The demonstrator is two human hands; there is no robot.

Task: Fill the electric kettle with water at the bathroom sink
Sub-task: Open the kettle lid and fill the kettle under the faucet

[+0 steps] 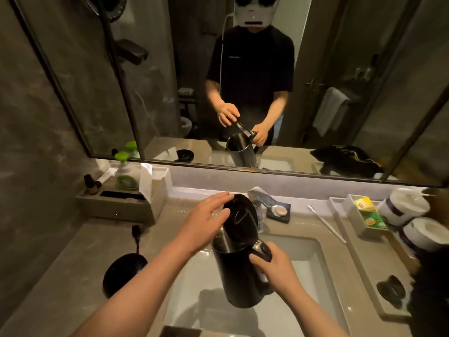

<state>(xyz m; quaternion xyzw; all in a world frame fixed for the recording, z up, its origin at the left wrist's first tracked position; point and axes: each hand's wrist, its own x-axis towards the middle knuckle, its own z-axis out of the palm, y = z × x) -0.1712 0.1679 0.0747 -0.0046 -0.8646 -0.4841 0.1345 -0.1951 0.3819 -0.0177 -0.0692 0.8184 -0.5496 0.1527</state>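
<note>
A black electric kettle (239,276) hangs above the white sink basin (313,261), held by its handle in my right hand (272,265). Its round lid (241,212) stands swung up and open. My left hand (206,220) rests its fingertips on the lid's upper left edge, fingers spread. The chrome faucet (261,200) sits just behind the lid, partly hidden by it. No water is visible running.
The kettle's black base (122,271) with its cord lies on the counter at left. A soap dispenser (125,173) and tissue box (155,183) stand at back left. A toothbrush (326,223), tea bags (366,210) and paper cups (403,207) are at right. A mirror (243,81) faces me.
</note>
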